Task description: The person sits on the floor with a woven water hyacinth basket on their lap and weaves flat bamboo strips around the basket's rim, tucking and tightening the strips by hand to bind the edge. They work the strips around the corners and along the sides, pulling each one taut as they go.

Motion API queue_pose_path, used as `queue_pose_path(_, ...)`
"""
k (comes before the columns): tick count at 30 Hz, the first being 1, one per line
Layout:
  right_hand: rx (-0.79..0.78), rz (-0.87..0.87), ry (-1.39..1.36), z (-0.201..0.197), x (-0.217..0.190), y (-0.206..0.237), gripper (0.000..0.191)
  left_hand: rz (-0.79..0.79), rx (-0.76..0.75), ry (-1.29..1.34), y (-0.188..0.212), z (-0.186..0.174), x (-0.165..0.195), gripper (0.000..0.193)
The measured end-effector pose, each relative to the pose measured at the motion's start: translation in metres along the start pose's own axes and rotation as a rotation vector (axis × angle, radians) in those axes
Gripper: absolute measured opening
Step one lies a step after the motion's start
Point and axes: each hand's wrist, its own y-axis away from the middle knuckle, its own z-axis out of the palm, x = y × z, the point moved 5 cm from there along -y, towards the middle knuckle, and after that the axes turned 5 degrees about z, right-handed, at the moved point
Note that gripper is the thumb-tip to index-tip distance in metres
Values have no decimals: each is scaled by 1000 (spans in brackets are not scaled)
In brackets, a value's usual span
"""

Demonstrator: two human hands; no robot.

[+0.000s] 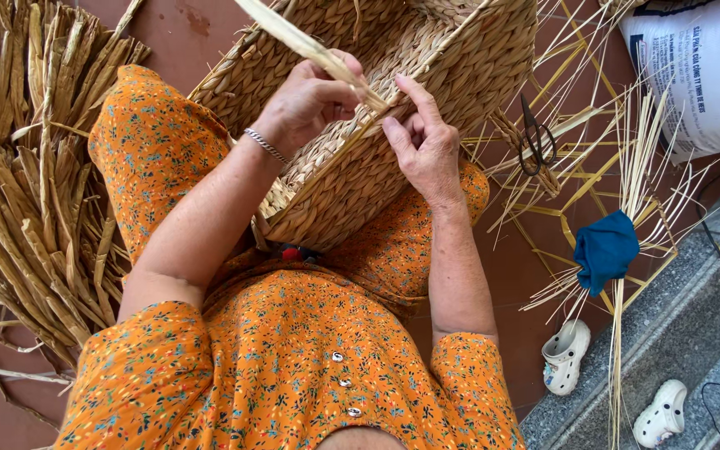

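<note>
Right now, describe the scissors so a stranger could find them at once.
Start at the big woven basket on the person's lap and look past the right hand to the floor. There, on a scatter of pale straw stalks, lie the scissors: small, dark, the only metal thing among the yellow fibres.

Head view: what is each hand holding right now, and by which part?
The left hand pinches a dried grass strand near its lower end, at the woven basket rim. The right hand rests on the basket's side, fingers pressing the weave beside that strand.
</note>
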Motion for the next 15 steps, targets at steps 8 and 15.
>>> queue_pose_path(8, 31, -15, -12, 4, 8, -1, 52, 268, 132, -258, 1, -30, 46, 11)
queue_pose_path(15, 57, 33, -69, 10, 13, 0, 55, 488, 407, -1390, -12, -43, 72, 27)
